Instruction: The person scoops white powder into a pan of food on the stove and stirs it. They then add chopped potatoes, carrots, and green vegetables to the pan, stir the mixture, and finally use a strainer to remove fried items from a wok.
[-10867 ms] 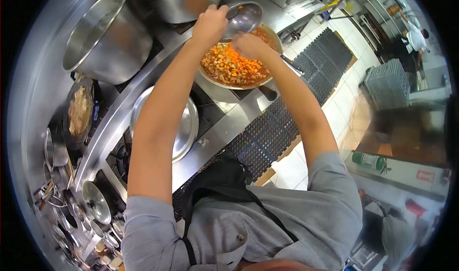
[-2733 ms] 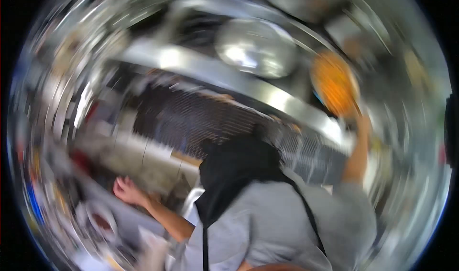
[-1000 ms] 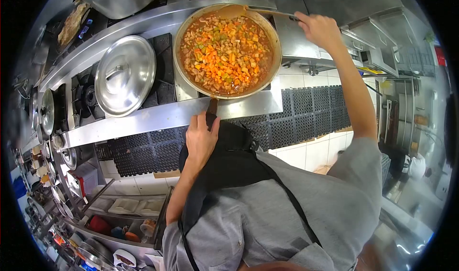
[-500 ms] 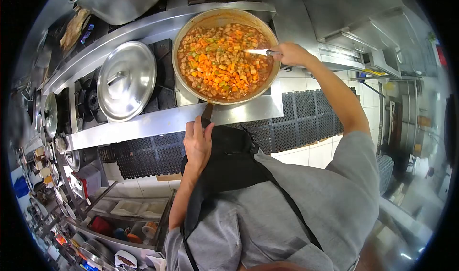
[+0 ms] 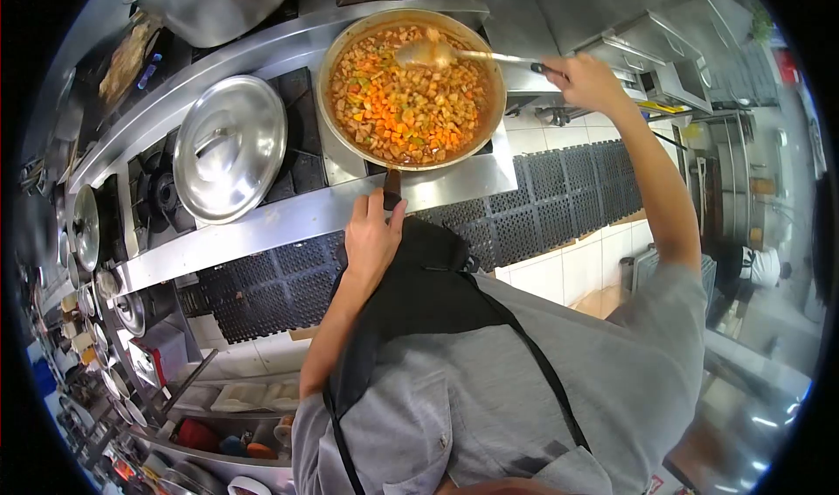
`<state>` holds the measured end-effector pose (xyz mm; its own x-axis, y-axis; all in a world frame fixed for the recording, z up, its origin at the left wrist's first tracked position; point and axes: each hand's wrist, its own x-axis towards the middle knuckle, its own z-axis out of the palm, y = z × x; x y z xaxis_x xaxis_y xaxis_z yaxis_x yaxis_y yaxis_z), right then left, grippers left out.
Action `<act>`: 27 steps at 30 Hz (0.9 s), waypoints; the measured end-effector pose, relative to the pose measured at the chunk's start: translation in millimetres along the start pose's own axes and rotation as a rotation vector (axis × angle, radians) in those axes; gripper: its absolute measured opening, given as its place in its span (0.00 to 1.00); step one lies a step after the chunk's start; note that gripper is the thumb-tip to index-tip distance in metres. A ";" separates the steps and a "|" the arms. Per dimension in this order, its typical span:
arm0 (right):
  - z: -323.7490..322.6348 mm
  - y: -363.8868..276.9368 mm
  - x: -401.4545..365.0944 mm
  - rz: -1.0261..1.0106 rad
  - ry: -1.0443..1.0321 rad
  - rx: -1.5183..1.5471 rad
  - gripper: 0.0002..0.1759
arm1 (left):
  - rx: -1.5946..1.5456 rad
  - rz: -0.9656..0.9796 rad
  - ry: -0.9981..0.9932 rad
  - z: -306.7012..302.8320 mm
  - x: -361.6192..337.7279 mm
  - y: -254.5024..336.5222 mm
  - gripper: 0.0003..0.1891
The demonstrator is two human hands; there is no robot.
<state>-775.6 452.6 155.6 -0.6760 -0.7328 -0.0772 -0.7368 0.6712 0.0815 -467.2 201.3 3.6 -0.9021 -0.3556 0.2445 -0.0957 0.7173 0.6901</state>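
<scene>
A wide, shallow pan (image 5: 325,115) on the stove is filled with a saucy mix of diced orange, brown and green pieces, carrots among them (image 5: 406,110). My left hand (image 5: 374,237) is closed around the dark pan handle (image 5: 392,189) at the near side. In my right hand (image 5: 590,83), beyond the pan's right rim, is the dark grip of a long metal cooking spoon (image 5: 502,56). Its broad, sauce-coated head is over the far part of the food, with some pieces on or against it.
Left of the pan lies a large round metal lid (image 5: 230,150) on the burners. A big metal pot (image 5: 214,6) stands behind it. The steel stove edge (image 5: 297,211) runs in front, above black floor mats (image 5: 559,189). Open bins (image 5: 232,434) sit at lower left.
The spoon's head has come up out of the food, and my right hand has moved right, away from the pan. My left hand stays on the handle; the view has shifted slightly.
</scene>
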 end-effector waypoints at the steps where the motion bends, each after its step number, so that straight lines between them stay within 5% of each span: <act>1: -5.1 -4.3 6.8 0.014 0.015 -0.061 0.16 | 0.020 0.008 -0.016 -1.1 1.0 -0.4 0.20; 7: 3.2 -19.0 42.2 0.041 -0.009 -0.420 0.17 | 0.082 0.046 -0.068 -6.0 4.5 1.1 0.20; 14: 36.1 -2.6 21.7 0.154 -0.081 -0.408 0.20 | 0.105 0.077 -0.095 -5.4 5.5 0.8 0.19; 18: 35.0 -24.8 -21.1 0.329 -0.396 -0.177 0.13 | 0.062 0.036 -0.093 -0.5 4.4 0.1 0.19; 27: 99.7 -49.0 -40.9 0.285 -0.502 0.608 0.14 | 0.055 0.030 -0.095 5.2 1.9 0.3 0.21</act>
<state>-712.7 460.9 55.7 -0.6543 -0.4859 -0.5795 -0.3162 0.8719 -0.3740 -471.2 203.9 0.8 -0.9405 -0.2766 0.1972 -0.0883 0.7597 0.6443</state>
